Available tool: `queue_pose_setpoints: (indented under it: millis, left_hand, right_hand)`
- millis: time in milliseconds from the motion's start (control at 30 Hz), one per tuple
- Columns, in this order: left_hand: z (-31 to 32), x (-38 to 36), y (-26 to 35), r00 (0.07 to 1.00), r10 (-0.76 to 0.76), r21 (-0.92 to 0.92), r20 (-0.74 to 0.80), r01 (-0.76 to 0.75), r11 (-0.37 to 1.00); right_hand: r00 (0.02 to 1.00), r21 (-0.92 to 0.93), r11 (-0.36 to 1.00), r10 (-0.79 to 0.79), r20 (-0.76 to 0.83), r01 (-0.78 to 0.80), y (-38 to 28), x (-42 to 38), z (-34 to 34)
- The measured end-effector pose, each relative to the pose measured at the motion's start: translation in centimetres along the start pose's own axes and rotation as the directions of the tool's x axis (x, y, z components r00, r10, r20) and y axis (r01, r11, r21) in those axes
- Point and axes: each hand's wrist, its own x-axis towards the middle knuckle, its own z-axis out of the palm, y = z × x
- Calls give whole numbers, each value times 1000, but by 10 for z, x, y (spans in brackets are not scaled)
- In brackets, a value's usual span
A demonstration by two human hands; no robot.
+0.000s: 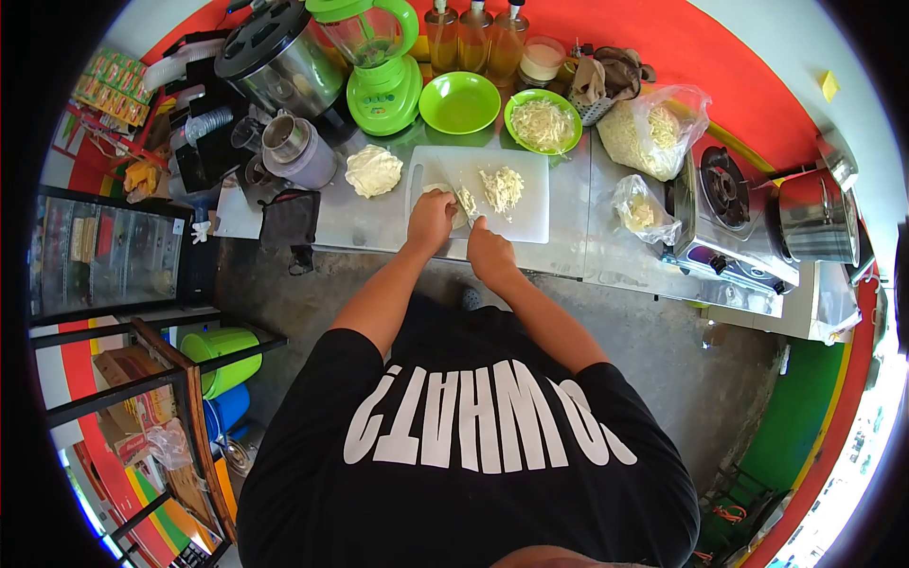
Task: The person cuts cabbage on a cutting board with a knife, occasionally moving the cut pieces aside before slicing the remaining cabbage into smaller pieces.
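Note:
On the white cutting board (526,227) my left hand (433,220) presses down on a pale, flat piece of food (458,217), fingers curled. Close to its right, my right hand (492,254) is closed round a knife, whose blade (461,194) points away from me over the board. Chopped pale strips (467,201) lie against the blade. A larger pile of chopped pale pieces (502,189) sits right of the knife. Left of the board rests a pale leafy mound (374,171). The knife handle is mostly hidden in my hand.
Behind the board are an empty green bowl (460,102), a green bowl of shreds (543,121) and a green blender (383,95). Bags of pale food (644,137) and a gas stove (724,199) stand right. A metal cup (287,139) is left.

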Motion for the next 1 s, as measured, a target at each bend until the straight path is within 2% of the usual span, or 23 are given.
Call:
queue_pose_setpoints:
  millis: [67,167,233,300,433,600,633,667,800,1000]
  left_hand:
    - [-5,-6,11,999,-51,96,6,50,994]
    - [-8,-13,12,999,-47,101,14,45,994]
    - [-10,-15,7,1000,-19,74,1,19,997]
    - [-13,-16,-1,999,15,-2,52,-15,1000]
    - [-22,-10,-5,988,118,27,102,-121,992]
    - [-20,-17,5,993,69,37,-98,-65,997]
    - [-19,-20,3,993,63,35,-105,-60,998]
    - [-17,-22,2,993,74,49,-86,-70,996]
    - [-17,-24,-5,997,74,72,-14,-73,995]
    - [-21,-22,-11,998,40,163,48,-47,986]
  right_hand:
    - [1000,19,1000,22,-12,-22,2,-2,4]
    - [998,15,999,51,30,-52,12,-13,-3]
    - [998,7,998,62,12,-62,23,-21,-5]
    - [998,-9,997,70,2,-70,36,-27,-7]
    - [996,-28,996,88,-12,-89,51,-31,-16]
    - [1000,-101,995,9,-12,-10,51,-37,-18]
    - [1000,-52,999,-2,13,3,50,-39,-19]
    - [999,-3,1000,-15,36,15,49,-40,-20]
    - [994,-43,994,-95,57,97,67,-43,-9]
    - [999,32,998,44,32,-45,82,-43,-16]
